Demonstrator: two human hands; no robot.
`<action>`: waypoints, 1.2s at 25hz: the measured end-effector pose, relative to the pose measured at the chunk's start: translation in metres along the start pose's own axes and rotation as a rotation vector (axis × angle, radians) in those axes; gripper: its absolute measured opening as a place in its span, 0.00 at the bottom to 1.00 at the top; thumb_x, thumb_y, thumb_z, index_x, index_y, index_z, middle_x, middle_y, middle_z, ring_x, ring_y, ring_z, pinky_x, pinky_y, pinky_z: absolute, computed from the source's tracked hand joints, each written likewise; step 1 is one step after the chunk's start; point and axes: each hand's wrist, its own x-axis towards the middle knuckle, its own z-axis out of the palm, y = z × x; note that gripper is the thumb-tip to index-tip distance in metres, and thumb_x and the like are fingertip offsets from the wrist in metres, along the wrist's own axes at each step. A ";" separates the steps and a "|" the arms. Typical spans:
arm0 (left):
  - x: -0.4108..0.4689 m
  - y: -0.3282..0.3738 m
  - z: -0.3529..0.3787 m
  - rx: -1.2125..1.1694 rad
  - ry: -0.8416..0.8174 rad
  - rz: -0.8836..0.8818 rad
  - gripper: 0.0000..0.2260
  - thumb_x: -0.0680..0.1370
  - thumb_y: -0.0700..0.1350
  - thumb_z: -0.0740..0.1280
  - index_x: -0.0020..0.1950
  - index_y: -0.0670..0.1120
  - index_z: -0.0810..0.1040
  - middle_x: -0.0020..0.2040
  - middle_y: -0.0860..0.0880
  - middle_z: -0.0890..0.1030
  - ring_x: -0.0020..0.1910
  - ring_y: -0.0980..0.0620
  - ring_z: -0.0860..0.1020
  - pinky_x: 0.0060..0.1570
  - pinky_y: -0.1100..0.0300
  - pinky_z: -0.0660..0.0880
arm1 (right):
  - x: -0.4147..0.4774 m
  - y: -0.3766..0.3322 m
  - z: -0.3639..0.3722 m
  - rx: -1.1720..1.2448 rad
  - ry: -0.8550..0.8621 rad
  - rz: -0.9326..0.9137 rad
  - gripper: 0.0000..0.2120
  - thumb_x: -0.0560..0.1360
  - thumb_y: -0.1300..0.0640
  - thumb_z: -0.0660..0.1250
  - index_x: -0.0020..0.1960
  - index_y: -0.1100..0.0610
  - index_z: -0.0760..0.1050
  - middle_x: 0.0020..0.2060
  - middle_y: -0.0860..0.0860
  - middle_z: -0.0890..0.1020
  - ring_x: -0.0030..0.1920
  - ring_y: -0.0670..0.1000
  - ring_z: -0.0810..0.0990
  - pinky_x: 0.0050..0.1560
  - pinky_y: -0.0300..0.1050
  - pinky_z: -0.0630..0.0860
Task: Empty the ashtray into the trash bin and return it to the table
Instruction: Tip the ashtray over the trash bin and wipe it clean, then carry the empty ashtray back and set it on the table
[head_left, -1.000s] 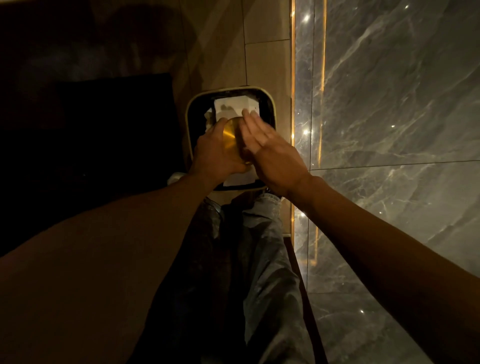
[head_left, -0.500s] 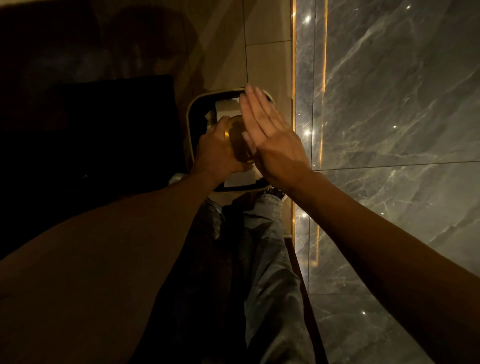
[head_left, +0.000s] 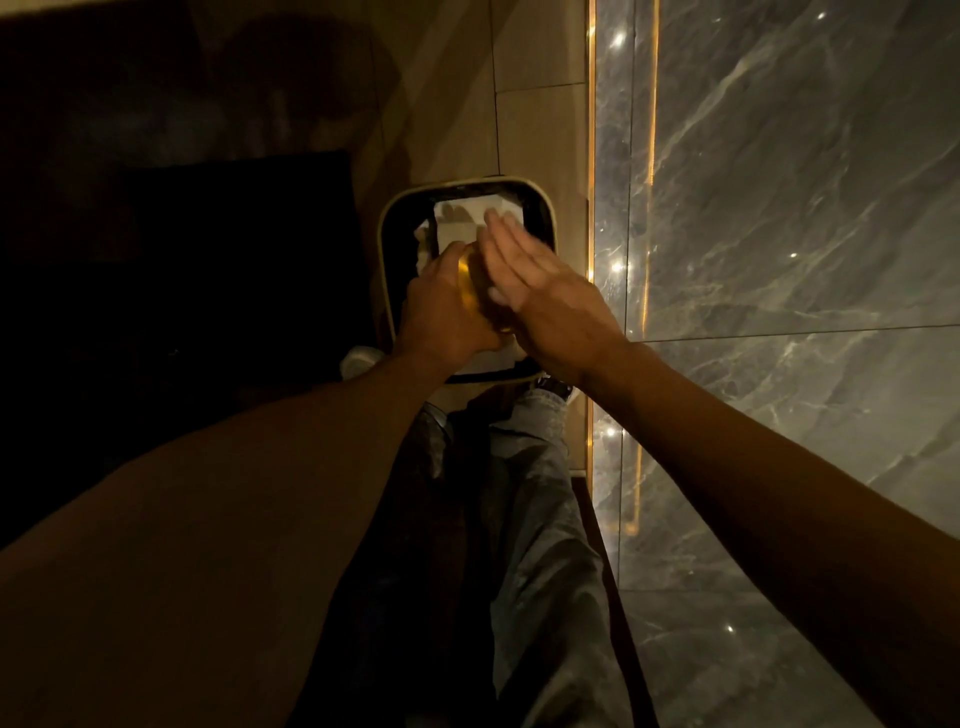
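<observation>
Left hand (head_left: 447, 306) is gripping the round amber glass ashtray (head_left: 470, 288) by its rim over the cream-rimmed bin (head_left: 387, 249), flat open right hand (head_left: 550, 296) tapping it; looks rigid, slick, breakable.

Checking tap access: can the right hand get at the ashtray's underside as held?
Probably yes. The left hand holds the gold ashtray tipped on edge over the trash bin, and the open right hand is already flat against its exposed side; nothing sits between them.
</observation>
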 end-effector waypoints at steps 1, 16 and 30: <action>-0.001 -0.001 0.000 -0.007 0.002 -0.002 0.42 0.57 0.50 0.83 0.68 0.46 0.71 0.63 0.45 0.80 0.61 0.45 0.78 0.57 0.57 0.75 | 0.001 -0.002 -0.001 0.011 0.046 0.029 0.25 0.83 0.56 0.52 0.77 0.64 0.53 0.78 0.61 0.58 0.79 0.59 0.55 0.77 0.55 0.58; 0.017 0.021 -0.018 -0.182 -0.084 -0.191 0.47 0.58 0.48 0.84 0.74 0.47 0.68 0.66 0.49 0.74 0.64 0.51 0.73 0.61 0.59 0.72 | 0.012 0.007 -0.031 1.044 0.101 0.646 0.18 0.82 0.61 0.57 0.71 0.61 0.68 0.62 0.54 0.79 0.62 0.49 0.76 0.64 0.37 0.72; -0.036 0.094 -0.098 -0.898 -0.269 -0.671 0.31 0.76 0.65 0.63 0.73 0.50 0.67 0.69 0.44 0.75 0.57 0.44 0.80 0.40 0.53 0.83 | -0.032 -0.034 -0.127 1.207 0.182 0.672 0.05 0.81 0.60 0.62 0.55 0.57 0.75 0.47 0.52 0.79 0.49 0.49 0.78 0.55 0.50 0.78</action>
